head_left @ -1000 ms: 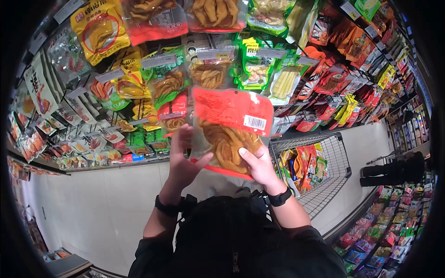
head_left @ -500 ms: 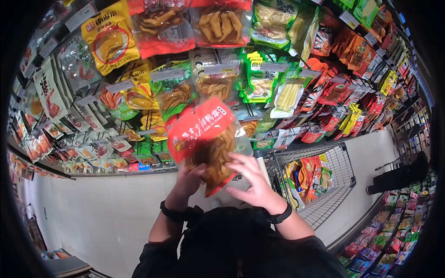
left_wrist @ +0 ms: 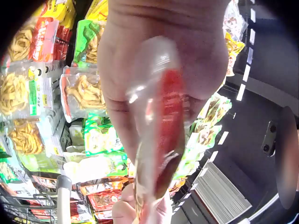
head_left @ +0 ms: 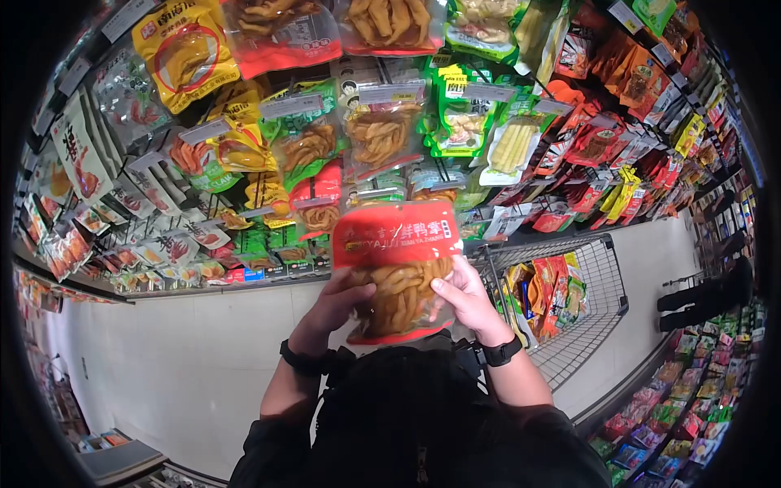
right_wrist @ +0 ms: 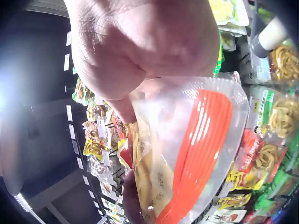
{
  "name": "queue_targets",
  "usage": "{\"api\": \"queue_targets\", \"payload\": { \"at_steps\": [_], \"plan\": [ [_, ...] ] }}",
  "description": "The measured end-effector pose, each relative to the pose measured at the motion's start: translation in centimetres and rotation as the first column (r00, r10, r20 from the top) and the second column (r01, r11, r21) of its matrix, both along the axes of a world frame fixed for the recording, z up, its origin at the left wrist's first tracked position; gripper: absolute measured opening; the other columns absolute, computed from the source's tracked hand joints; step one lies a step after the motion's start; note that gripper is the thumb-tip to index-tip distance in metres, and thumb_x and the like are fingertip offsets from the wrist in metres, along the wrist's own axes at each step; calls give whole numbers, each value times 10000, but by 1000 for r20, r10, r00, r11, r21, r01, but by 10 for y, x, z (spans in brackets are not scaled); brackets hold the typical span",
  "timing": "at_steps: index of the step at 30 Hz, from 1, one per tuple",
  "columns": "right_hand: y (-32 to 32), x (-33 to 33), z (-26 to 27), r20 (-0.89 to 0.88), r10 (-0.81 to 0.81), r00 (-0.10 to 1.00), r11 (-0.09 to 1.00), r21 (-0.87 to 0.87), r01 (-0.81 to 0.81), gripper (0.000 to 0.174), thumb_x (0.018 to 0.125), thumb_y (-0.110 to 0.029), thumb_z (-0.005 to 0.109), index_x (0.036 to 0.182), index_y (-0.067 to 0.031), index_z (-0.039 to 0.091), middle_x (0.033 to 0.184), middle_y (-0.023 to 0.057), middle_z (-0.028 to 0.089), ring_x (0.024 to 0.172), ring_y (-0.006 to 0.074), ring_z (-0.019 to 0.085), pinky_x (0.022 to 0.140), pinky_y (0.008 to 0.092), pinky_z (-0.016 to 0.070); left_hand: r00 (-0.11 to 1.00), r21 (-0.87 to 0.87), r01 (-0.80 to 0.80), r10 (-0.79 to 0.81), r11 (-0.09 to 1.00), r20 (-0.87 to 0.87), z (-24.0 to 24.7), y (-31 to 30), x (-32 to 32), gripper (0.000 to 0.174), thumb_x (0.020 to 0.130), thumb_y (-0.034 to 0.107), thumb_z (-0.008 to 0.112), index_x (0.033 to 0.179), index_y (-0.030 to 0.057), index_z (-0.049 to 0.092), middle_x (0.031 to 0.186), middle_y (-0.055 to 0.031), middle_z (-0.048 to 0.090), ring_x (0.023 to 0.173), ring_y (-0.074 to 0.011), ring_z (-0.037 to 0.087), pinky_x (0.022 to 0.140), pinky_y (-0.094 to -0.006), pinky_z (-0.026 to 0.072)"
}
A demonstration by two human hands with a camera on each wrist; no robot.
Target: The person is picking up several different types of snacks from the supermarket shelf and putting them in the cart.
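Both hands hold a red and clear food bag (head_left: 399, 272) in front of the body in the head view, its lettered front up and brown pieces showing through. The left hand (head_left: 332, 302) grips its left edge, thumb on the front. At the right edge the right hand (head_left: 472, 299) pinches it, thumb on the front and fingers behind. In the left wrist view the bag (left_wrist: 169, 126) appears edge-on beneath the left hand (left_wrist: 163, 60). The right wrist view shows the bag's clear and red lower end (right_wrist: 203, 140) by the right hand (right_wrist: 145, 42).
Racks of hanging packets (head_left: 378, 134) with price tags stand ahead. A wire shopping cart (head_left: 606, 281) holding several colourful bags (head_left: 547, 294) stands at the right. Beyond it is a person in dark clothes (head_left: 708, 294). More packets (head_left: 651, 415) fill a shelf at lower right.
The bag was turned over from its barcode side to its lettered front, then straightened from a tilt. The right hand, off the bag half a second ago, grips its right edge again.
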State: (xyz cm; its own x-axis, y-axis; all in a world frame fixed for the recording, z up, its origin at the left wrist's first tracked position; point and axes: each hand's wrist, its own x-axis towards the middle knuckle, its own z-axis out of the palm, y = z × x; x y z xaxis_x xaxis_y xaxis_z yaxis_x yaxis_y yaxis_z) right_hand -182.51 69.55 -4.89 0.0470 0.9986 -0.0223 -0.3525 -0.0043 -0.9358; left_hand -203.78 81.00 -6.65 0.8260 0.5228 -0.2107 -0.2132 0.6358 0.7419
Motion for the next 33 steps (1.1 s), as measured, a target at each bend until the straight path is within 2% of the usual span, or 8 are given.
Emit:
{"api": "queue_targets", "payload": {
  "at_steps": [2,6,10,15,17,20,24,33],
  "plan": [
    [-11,7,-6,-23,-63,998,998,14,64,462,873,-64,522,1292,-59,327,933,94,597,628,189,629,472,281,531,999,503,44,-49,863,-3,-6,10,6,486,829,93,560,1282,25,397,1214,-74,481,1115,-166,460,912,-295,384],
    [-33,43,7,-23,-477,879,875,82,477,416,867,-88,515,1257,-75,372,1048,109,575,755,193,620,434,278,528,999,531,-8,30,847,-32,-4,10,2,552,825,120,574,1319,32,345,1231,-76,460,1085,-152,462,892,-295,381],
    [-72,105,5,9,-898,441,426,274,862,391,885,-84,509,1255,-74,384,1108,71,550,930,164,551,741,371,515,1000,470,-16,21,882,-6,-21,11,-8,444,850,146,513,1264,30,402,1084,-103,559,998,-197,539,810,-312,433],
    [-118,143,6,-143,-981,131,113,126,986,456,913,-281,495,1300,-106,332,1263,81,403,1064,196,468,862,353,461,997,414,35,-5,910,-73,-32,16,-13,412,860,126,528,1250,38,429,1049,-59,580,932,-136,542,785,-274,420],
    [-144,162,-39,-293,-887,356,406,-131,904,482,910,-369,476,1298,-120,336,1264,52,383,1055,195,462,866,386,458,997,426,42,-8,904,-82,-36,18,-12,407,860,129,530,1245,39,434,1043,-55,580,932,-136,542,787,-272,419],
    [-150,120,-69,206,-728,654,607,-249,755,308,906,-316,489,1088,-69,516,998,12,522,864,122,526,742,268,448,995,436,21,25,900,-100,-40,29,-12,388,865,150,535,1229,49,448,1023,-44,580,929,-135,539,793,-269,417],
    [-125,61,-19,807,-146,573,830,-215,514,343,788,-198,658,1032,12,539,751,39,561,690,107,547,624,257,458,985,432,-92,144,897,-90,-15,53,-14,348,865,148,531,1193,51,470,1029,-34,560,937,-124,520,790,-248,413],
    [-127,64,-59,687,325,650,791,-574,211,474,799,-451,605,967,-9,575,675,43,544,569,111,512,515,256,423,671,915,-401,694,46,260,125,187,-19,505,804,201,628,1234,37,421,1187,-89,477,1100,-187,449,837,-301,403]
  ]
}}
